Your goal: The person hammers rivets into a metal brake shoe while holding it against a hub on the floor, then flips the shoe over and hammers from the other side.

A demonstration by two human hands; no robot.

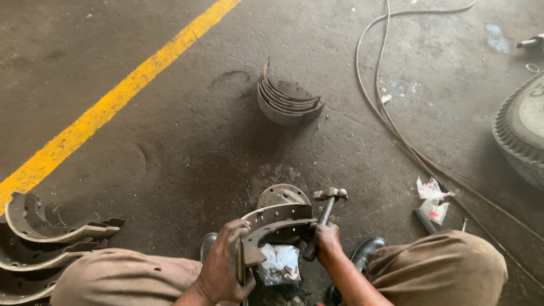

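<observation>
Rusted steel: a curved brake shoe [276, 224] was held on edge over a round metal block [281, 194] on the floor between the knees. The left hand [222, 266] was clamped on its lower end; the right hand [327, 241] was closed round a hammer [326, 209], head raised just beside the shoe. Judged as mid-strike; a steady hold and aimed blow seemed called for. Stacked shoes [286, 102] lay well apart; more shoes [45, 238], hoses [396, 130] and a drum [521, 130] lay around. A crumpled bag [279, 265] crowded the feet.

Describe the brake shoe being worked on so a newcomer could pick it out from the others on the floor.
Follow the yellow floor line down to the seated person's knees at the bottom centre. The brake shoe stands there on edge, gripped by the left hand, with the right hand holding a hammer beside it. Unlike the stacked shoes, it is single and held.
</observation>
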